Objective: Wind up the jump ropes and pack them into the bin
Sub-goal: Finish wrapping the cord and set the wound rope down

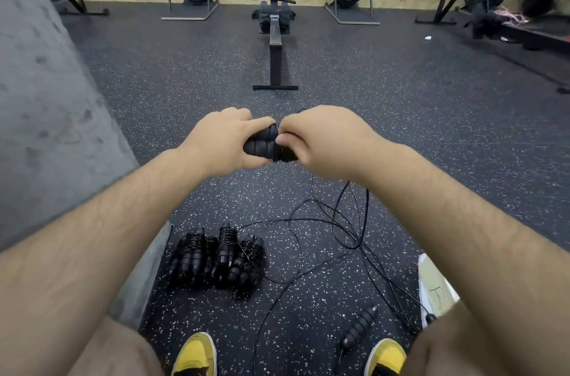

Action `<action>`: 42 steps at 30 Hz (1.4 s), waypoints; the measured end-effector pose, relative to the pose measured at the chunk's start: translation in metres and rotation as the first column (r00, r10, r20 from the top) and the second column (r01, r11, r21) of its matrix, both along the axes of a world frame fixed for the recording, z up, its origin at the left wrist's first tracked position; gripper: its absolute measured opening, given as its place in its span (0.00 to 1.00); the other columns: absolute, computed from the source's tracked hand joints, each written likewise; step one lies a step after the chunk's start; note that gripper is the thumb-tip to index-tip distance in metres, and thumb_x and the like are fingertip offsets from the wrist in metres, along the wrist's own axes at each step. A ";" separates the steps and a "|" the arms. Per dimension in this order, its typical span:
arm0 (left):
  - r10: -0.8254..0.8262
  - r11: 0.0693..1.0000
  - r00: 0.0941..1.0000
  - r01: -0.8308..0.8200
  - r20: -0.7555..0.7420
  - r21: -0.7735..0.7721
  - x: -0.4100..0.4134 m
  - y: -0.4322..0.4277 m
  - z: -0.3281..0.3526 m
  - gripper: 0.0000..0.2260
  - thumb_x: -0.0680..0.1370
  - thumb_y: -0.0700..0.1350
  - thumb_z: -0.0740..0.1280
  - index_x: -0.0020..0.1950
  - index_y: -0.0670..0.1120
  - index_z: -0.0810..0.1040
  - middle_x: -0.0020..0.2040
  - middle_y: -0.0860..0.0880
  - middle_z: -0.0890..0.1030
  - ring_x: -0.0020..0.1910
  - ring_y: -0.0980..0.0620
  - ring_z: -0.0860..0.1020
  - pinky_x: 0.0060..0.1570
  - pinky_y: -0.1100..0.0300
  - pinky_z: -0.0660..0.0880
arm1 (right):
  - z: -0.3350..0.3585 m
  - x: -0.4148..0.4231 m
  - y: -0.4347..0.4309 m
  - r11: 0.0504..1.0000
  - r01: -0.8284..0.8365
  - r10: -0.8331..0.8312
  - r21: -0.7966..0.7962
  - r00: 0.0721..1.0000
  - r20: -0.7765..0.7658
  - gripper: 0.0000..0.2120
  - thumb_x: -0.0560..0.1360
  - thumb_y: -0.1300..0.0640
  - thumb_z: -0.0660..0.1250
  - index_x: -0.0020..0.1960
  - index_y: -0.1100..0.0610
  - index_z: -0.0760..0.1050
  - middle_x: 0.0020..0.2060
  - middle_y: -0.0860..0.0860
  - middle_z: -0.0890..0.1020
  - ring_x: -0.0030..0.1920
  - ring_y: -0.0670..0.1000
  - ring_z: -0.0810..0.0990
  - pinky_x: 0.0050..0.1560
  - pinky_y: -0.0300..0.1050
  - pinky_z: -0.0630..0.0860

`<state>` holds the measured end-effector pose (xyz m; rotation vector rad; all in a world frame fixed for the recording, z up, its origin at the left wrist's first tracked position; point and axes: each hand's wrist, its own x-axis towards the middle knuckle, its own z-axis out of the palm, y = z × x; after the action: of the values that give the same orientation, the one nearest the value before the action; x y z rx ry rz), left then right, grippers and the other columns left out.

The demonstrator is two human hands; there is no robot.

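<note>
both forearms extended, hands meeting at centre. left hand (220, 141) curled round the black handles (261, 146); right hand (322, 141) pinches the cord (324, 230) at their 3 o'clock end. cord trails to the floor at 6 o'clock; wound ropes (216, 258) lie at 7 o'clock.

The wound-up jump ropes (216, 261) lie together on the floor (185, 82), just beside the wall (46, 113) on the left. The loose rope (339, 230) lies to their right. A rowing machine (274, 36) stands behind them.
</note>
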<state>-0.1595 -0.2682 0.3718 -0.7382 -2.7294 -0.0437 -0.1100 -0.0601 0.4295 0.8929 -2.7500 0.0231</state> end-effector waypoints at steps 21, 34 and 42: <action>-0.292 0.857 0.948 0.203 0.123 0.473 0.052 0.045 0.031 0.29 0.72 0.55 0.77 0.71 0.52 0.72 0.58 0.55 0.79 0.58 0.57 0.75 0.61 0.60 0.71 | -0.036 -0.019 0.042 0.780 0.246 0.091 -0.575 0.866 0.492 0.20 0.79 0.71 0.60 0.35 0.50 0.68 0.33 0.45 0.72 0.33 0.36 0.73 0.35 0.32 0.69; -0.039 0.957 0.999 0.030 0.027 0.288 0.006 -0.002 0.015 0.36 0.72 0.57 0.76 0.76 0.48 0.68 0.53 0.48 0.75 0.55 0.46 0.73 0.58 0.48 0.72 | -0.036 0.005 -0.004 0.873 0.323 -0.015 -0.366 0.767 0.641 0.17 0.85 0.49 0.53 0.51 0.53 0.79 0.39 0.50 0.80 0.35 0.49 0.76 0.36 0.42 0.71; 0.000 0.981 0.997 -0.015 0.077 0.196 -0.004 -0.015 0.005 0.32 0.71 0.56 0.77 0.72 0.54 0.69 0.49 0.50 0.73 0.53 0.45 0.73 0.55 0.47 0.73 | 0.006 0.023 0.011 0.981 0.134 -0.085 -0.141 0.946 0.312 0.14 0.83 0.49 0.56 0.50 0.53 0.77 0.38 0.47 0.78 0.38 0.50 0.74 0.34 0.44 0.65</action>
<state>-0.1638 -0.2834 0.3771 -0.6823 -2.7484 -0.3414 -0.0870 -0.0494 0.4356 0.7446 -3.0218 0.3891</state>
